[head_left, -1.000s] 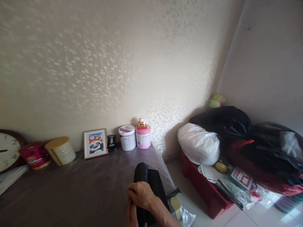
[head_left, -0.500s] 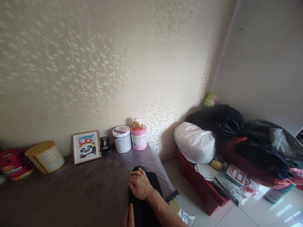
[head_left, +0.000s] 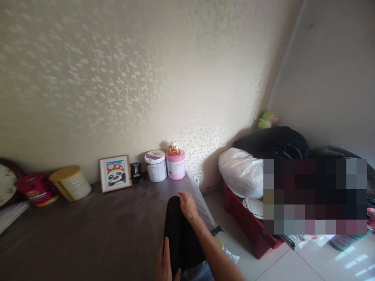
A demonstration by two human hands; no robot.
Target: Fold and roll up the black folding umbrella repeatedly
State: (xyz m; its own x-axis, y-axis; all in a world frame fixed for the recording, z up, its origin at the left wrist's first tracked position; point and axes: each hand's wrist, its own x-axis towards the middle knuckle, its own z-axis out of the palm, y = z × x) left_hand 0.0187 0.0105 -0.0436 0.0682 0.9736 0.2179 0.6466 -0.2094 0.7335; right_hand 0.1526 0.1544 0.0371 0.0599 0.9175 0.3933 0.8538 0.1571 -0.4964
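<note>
Leaf-patterned wall [head_left: 131, 70] fills the far side on my head feed. Below it, dark-covered table [head_left: 88, 230], left and centre; pale tiled floor [head_left: 281, 269] at right.

Far right: dark bags [head_left: 272, 142] piled up, partly behind a pixelated block, so I can't read everything there. Red box [head_left: 243, 226] on the floor, left of that block, white bag [head_left: 240, 171] on top.

Black bundle [head_left: 175, 234] is at the table's near right part, lengthwise near to far, crease down the middle. Can't make out the material.

Clock [head_left: 7, 183] at far left, cut by the frame.

Left hand [head_left: 164, 261]: at the bundle's near end, fingers along its left edge, thumb on the other side, so I read it as clamped on the bundle. Right hand [head_left: 188, 205]: at its far right edge, fingers bunched; can't tell whether they pinch it.

Along the wall, left to right: magenta tin [head_left: 38, 189], yellow-lidded tin [head_left: 70, 183], panda picture frame [head_left: 115, 173], white tub [head_left: 156, 168], pink tub [head_left: 176, 168]. Small black device [head_left: 137, 173] between frame and white tub. Smallest: cat figurine [head_left: 173, 147], sitting on the pink tub.
</note>
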